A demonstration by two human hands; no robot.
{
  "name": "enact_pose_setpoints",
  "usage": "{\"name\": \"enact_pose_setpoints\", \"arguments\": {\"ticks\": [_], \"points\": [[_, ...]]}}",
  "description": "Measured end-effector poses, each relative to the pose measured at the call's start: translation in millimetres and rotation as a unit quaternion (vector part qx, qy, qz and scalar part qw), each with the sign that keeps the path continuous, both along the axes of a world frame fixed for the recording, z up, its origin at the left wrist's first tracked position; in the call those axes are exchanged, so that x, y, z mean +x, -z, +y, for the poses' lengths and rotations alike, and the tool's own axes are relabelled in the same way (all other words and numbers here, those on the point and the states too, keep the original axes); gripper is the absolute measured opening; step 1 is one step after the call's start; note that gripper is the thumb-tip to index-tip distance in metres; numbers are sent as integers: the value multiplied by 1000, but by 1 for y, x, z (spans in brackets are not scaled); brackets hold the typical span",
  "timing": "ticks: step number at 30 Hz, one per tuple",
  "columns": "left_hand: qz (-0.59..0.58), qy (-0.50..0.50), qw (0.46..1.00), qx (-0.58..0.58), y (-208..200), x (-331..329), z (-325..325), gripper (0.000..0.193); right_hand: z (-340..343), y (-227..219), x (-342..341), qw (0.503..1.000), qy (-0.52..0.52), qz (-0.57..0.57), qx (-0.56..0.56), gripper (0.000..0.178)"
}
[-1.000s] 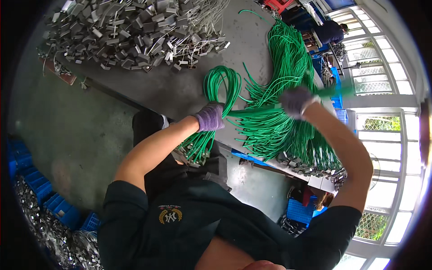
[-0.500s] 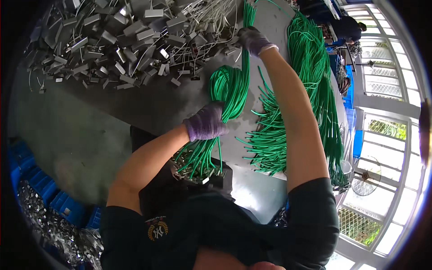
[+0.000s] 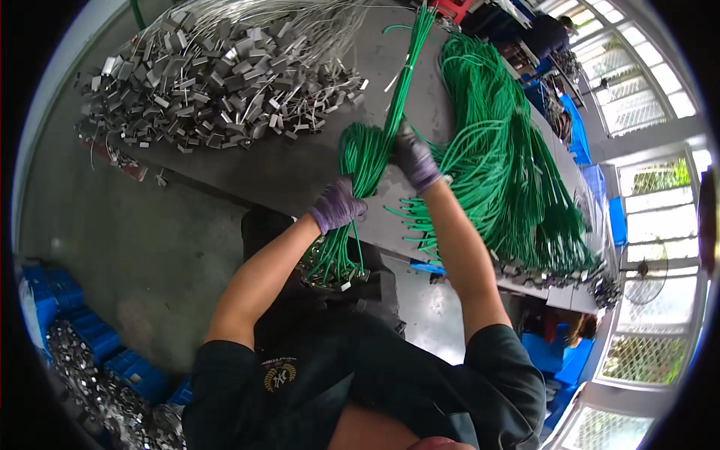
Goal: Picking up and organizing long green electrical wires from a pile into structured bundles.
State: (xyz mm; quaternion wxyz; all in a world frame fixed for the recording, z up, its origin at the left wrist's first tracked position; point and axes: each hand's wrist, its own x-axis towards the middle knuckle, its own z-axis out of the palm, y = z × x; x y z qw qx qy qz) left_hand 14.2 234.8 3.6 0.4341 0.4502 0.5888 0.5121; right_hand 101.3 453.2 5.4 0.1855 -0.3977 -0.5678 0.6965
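Note:
My left hand [image 3: 337, 205], in a purple glove, grips a looped bundle of green wires [image 3: 361, 160] at the table's front edge; the bundle's lower ends with metal terminals hang down over my lap. My right hand [image 3: 415, 161], also gloved in purple, is closed around a straight bunch of green wires [image 3: 406, 61] that stretches away across the table and meets the bundle's top. To the right lies a big heap of loose green wires [image 3: 507, 165].
A pile of small grey metal parts [image 3: 217, 90] with thin silver wires covers the grey table [image 3: 300, 172] at the far left. Blue crates [image 3: 90, 337] with metal pieces stand on the floor at the lower left. Another person [image 3: 546, 34] works at the far end.
My right hand has come back from the far end of the wires toward me, sliding down the bunch to just above the bundle. The left hand keeps its grip.

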Motion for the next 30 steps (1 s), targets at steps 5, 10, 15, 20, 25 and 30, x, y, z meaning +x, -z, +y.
{"name": "enact_pose_setpoints", "arguments": {"ticks": [5,10,15,20,25,30], "points": [[232,-58,957,167,-11,45,-18,21,-77,-20,19,982,43,68,173,31],[358,77,911,189,-32,84,-11,19,-14,67,76,973,-90,156,147,50],[223,15,971,80,-21,77,-43,17,-122,-29,79,981,10,191,-18,47],[216,34,966,140,-43,121,-26,24,-127,-82,134,945,24,314,-90,60],[239,36,961,132,-54,144,-25,34,-134,-108,149,963,66,261,2,71],[163,42,965,200,-68,170,-11,35,-141,-157,168,966,87,209,125,41]]}}
